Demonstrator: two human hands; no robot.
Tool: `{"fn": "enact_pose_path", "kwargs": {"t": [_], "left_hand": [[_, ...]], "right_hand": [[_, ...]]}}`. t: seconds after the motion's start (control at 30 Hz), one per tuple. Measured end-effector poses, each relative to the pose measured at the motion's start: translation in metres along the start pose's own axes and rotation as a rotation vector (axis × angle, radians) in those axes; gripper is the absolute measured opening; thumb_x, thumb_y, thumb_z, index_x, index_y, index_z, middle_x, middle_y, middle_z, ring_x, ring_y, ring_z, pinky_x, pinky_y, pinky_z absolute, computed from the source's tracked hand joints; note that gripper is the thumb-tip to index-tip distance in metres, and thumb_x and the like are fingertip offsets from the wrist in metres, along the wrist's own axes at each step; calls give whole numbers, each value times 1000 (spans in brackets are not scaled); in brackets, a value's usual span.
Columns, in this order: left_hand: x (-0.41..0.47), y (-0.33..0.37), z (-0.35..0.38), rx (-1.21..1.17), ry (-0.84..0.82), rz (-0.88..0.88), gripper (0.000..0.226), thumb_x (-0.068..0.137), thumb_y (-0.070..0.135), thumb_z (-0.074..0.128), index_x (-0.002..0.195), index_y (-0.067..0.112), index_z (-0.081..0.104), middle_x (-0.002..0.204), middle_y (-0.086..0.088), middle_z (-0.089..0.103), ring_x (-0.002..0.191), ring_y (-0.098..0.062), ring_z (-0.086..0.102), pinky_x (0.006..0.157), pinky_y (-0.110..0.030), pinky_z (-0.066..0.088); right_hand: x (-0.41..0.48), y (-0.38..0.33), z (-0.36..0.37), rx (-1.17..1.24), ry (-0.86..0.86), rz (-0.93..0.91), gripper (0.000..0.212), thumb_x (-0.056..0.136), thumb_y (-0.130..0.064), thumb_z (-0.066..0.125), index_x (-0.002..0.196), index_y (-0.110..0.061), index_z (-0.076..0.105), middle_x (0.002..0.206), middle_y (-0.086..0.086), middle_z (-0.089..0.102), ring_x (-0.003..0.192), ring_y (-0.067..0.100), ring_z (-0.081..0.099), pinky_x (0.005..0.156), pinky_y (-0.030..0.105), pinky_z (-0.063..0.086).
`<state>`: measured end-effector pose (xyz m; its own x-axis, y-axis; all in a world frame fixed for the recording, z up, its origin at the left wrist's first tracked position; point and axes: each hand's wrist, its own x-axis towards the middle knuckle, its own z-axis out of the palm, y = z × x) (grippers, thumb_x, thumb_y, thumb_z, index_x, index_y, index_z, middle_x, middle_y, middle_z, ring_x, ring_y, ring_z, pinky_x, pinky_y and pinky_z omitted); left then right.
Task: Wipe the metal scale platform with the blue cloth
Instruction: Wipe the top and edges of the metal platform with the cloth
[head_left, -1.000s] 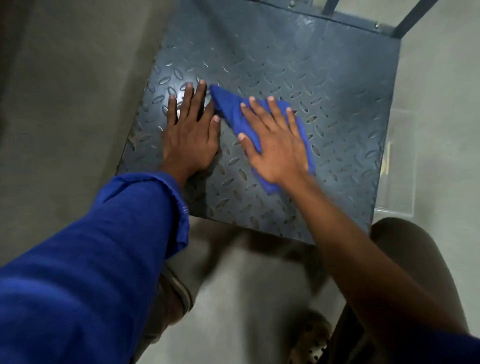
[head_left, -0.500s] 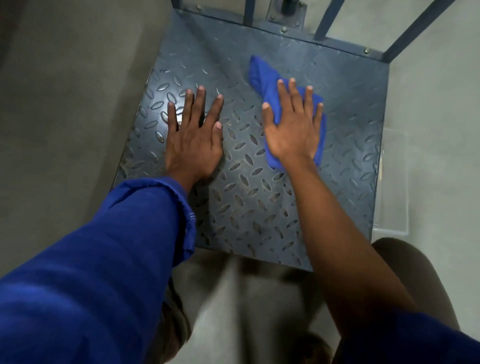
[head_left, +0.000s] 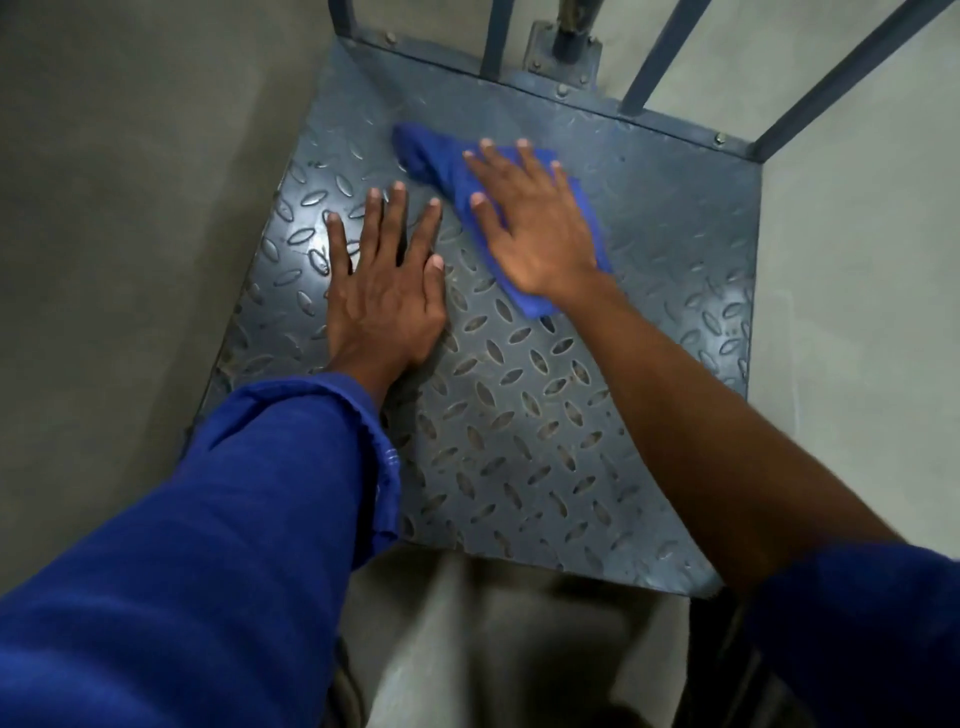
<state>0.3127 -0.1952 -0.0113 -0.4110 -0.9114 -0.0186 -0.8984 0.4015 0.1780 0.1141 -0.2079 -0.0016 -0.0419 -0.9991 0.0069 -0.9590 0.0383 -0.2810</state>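
The metal scale platform (head_left: 519, 415) is a grey checker-plate square lying on the floor. A crumpled blue cloth (head_left: 431, 161) lies on its far middle part. My right hand (head_left: 535, 228) presses flat on the cloth with straight, spread fingers; one end of the cloth sticks out to the left past the fingertips. My left hand (head_left: 387, 296) rests flat on the bare plate just left of the cloth, fingers straight and spread, holding nothing.
Grey metal bars (head_left: 660, 52) and a bolted post (head_left: 566, 41) rise from the platform's far edge. Concrete floor (head_left: 130, 208) lies on both sides. Below the platform's near edge my legs show dimly.
My right hand has slid the cloth leftward, back toward my left hand, near the platform's far edge. My left hand has stayed flat in place. The view has shifted so the platform sits lower.
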Motion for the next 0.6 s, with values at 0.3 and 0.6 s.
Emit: {"fn": "enact_pose_path", "kwargs": {"t": [0.3,0.6], "left_hand": [[0,3,3,-12,51,13,63,111,42,14,172,26,17,181,-8,9,167,-28,3,132,-62,-1],[0,0,6,-13,78,11,62,112,40,16,172,27,16,181,-7,7,168,-26,2,132,-62,2]], "right_hand": [[58,-5,-5,-34,-107,-259,58,109,-53,28,164,-33,26,172,-8,26,161,24,14,130,49,6],[79,11,-6,15,-11,-180,60,105,-57,31,160,-33,40,167,-10,38,153,23,34,129,43,22]]}}
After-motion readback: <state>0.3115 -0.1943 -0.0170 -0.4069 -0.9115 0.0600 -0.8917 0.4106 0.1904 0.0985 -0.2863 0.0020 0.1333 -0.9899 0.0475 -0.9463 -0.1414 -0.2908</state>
